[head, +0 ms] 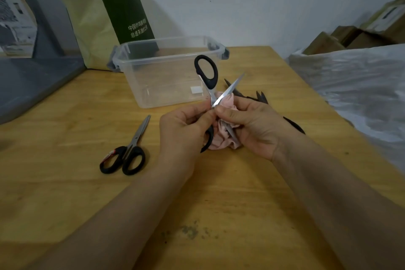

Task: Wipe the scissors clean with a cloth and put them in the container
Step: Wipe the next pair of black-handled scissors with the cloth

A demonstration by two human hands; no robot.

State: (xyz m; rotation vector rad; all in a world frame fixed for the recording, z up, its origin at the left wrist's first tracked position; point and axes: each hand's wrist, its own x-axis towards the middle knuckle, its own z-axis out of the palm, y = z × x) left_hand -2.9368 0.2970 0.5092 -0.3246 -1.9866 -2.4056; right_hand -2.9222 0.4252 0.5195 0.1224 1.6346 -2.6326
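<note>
Two hands meet over the middle of the wooden table (219, 193), both busy with one pair of open scissors (211, 85). The left hand (184, 129) is closed on the lower black handle, thumb and forefinger pinching near the pivot. The right hand (252, 125) is bunched around a pink cloth (223, 138), pinching it against one blade, which runs down into the folds. The other blade sticks out toward one o'clock, bare, and the upper handle loop stands at twelve o'clock in front of the clear plastic container (166, 72).

I would say the wiping step is in hand and not finished, since only one blade sits in the cloth. A second pair of scissors (127, 151) lies shut on the table at about nine o'clock from the hands, untouched. Some dark shapes at two o'clock behind the right hand could be more scissors, but I cannot tell.

The container looks empty, lid off, just beyond the hands at eleven o'clock. Next, I judge, the cloth has to be drawn along the blade away from the edge, then the free blade done, the scissors closed and lowered into the container.
</note>
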